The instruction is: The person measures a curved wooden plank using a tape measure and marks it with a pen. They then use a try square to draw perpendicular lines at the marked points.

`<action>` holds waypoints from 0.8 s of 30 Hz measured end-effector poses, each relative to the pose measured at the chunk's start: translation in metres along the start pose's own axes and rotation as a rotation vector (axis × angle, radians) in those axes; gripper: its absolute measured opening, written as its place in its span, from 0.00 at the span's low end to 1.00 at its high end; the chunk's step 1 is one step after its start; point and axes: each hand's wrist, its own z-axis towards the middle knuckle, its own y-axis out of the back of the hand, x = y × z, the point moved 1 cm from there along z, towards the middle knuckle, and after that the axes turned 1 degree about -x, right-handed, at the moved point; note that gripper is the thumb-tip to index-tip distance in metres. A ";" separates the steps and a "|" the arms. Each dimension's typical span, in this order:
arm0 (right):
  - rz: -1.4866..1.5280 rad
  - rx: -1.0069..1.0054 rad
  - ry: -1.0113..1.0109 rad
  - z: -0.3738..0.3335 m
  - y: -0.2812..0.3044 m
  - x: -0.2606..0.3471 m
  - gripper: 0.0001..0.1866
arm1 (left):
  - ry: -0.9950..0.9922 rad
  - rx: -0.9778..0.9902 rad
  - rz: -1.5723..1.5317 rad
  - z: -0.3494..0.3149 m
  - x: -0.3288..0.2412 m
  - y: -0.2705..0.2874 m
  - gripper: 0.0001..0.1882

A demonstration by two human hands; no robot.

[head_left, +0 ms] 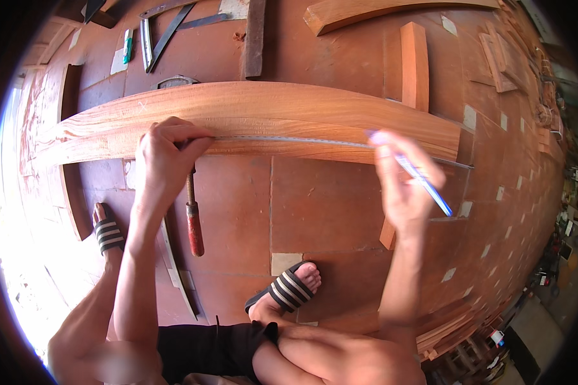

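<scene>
A long reddish-brown plank point(289, 109) lies across in front of me, with a white cross marked near its left part. Along its near side runs a thin silvery measuring tape point(289, 139), its right tip past the plank's end; no case shows. My left hand point(167, 154) is closed in a pinch at the tape's left end, resting on the plank. Between the fingers of my right hand point(408, 176) is a blue-and-white pen point(424, 183). That hand is smeared by motion, over the plank's near edge. Beside my left hand a clamp's red handle point(194, 230) hangs below the plank.
Wooden supports point(415, 67) pass beneath the plank on both sides. Beyond it lie a dark wood bar point(255, 38), a metal square point(146, 45), a green-and-white object point(128, 46) and a curved timber piece point(379, 14). Stacked boards point(456, 324) sit at lower right. My sandalled foot point(292, 285) is near the middle.
</scene>
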 end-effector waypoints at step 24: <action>-0.393 0.073 0.208 0.006 -0.045 -0.026 0.03 | 0.006 0.030 0.026 0.040 0.225 0.139 0.12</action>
